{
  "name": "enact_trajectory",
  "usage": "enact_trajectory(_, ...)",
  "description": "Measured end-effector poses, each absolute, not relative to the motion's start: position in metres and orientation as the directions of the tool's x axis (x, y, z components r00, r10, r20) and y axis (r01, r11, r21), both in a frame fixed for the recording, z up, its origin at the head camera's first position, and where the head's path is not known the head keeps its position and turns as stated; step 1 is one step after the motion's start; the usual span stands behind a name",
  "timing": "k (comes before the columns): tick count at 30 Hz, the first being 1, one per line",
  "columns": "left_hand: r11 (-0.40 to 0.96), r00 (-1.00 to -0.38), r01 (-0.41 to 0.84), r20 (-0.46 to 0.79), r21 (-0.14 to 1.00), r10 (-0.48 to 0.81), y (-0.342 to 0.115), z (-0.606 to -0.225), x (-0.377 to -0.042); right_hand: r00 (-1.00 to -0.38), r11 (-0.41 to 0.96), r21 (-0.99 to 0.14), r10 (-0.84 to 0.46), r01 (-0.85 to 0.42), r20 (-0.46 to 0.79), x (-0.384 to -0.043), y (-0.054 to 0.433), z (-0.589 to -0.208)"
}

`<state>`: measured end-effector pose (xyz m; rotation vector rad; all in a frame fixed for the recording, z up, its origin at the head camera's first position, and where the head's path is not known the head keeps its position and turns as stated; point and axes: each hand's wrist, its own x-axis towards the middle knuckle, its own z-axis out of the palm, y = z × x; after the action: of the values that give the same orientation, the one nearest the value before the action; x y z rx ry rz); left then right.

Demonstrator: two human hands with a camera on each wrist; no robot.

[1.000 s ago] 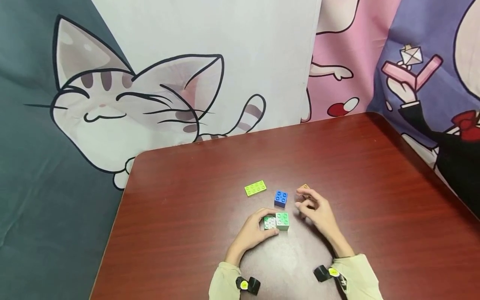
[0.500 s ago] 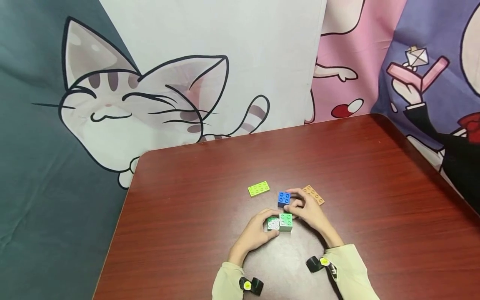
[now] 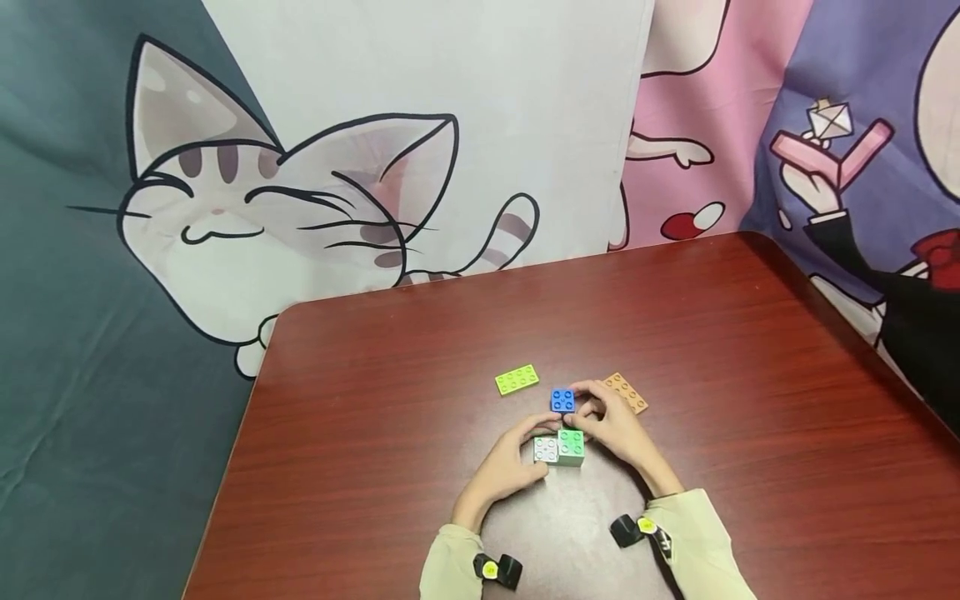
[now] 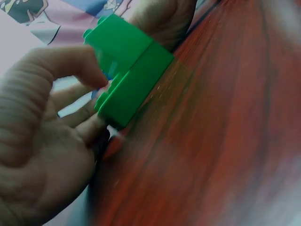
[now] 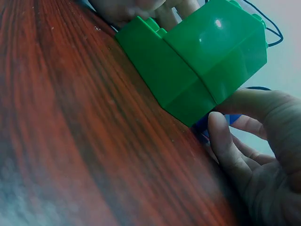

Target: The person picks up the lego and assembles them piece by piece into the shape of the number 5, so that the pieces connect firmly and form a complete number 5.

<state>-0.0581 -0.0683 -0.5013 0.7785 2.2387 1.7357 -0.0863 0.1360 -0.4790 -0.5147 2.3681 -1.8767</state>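
Two stacked green toy building bricks (image 3: 572, 454) stand on the table, the upper one on the right half of the lower. My left hand (image 3: 506, 458) curls round their left end, thumb in front and fingers behind. In the left wrist view its thumb tip lies by the studs of the lower green brick (image 4: 136, 89). Just behind the stack sits a blue brick (image 3: 562, 400) with studs up. My right hand (image 3: 617, 423) pinches it from the right; in the right wrist view the green stack (image 5: 197, 61) partly hides the blue brick (image 5: 203, 126).
A flat lime-green plate brick (image 3: 517, 380) lies behind and left of the blue one. An orange plate brick (image 3: 626, 393) lies just behind my right hand. The brown table (image 3: 360, 433) meets a cartoon-printed cloth (image 3: 525, 100) at its far edge.
My right hand has moved left from beside the orange plate to the blue brick and taken hold of it. The blue brick has shifted slightly left. My left thumb has drawn back a little.
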Motion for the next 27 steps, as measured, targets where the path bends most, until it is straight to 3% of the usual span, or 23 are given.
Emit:
enact_trajectory(3,0.034,-0.861,0.224,0.181,0.974,0.476,-0.075,-0.491,-0.059,-0.938,0.203,-0.953,-0.311,-0.225,0.155,-0.087,0.135,-0.480)
enact_trajectory(6,0.041,-0.927,0.250,0.227,0.967,0.299,-0.083,-0.475,-0.059,-0.948,0.190,-0.964,-0.294,-0.186,0.125,-0.086,0.133,-0.484)
enact_trajectory(9,0.220,-0.963,0.270,0.263,0.937,0.061,-0.092,-0.468,-0.061,-0.957,0.167,-0.975,-0.274,-0.147,0.097,-0.083,0.127,-0.492)
enact_trajectory(12,0.454,-0.959,0.225,0.279,0.862,-0.054,-0.104,-0.480,-0.069,-0.963,0.150,-0.983,-0.259,-0.110,0.069,-0.074,0.117,-0.497)
enact_trajectory(16,0.649,-0.973,0.134,0.225,0.749,-0.059,-0.110,-0.496,-0.085,-0.963,0.152,-0.983,-0.264,-0.099,0.056,-0.065,0.111,-0.495)
enact_trajectory(21,0.688,-0.992,0.032,0.107,0.725,-0.067,-0.095,-0.493,-0.104,-0.961,0.200,-0.964,-0.249,-0.173,0.121,-0.072,0.120,-0.497)
enact_trajectory(27,0.710,-0.995,0.060,0.099,0.702,-0.015,-0.077,-0.494,-0.111,-0.962,0.231,-0.950,-0.225,-0.209,0.157,-0.087,0.134,-0.509)
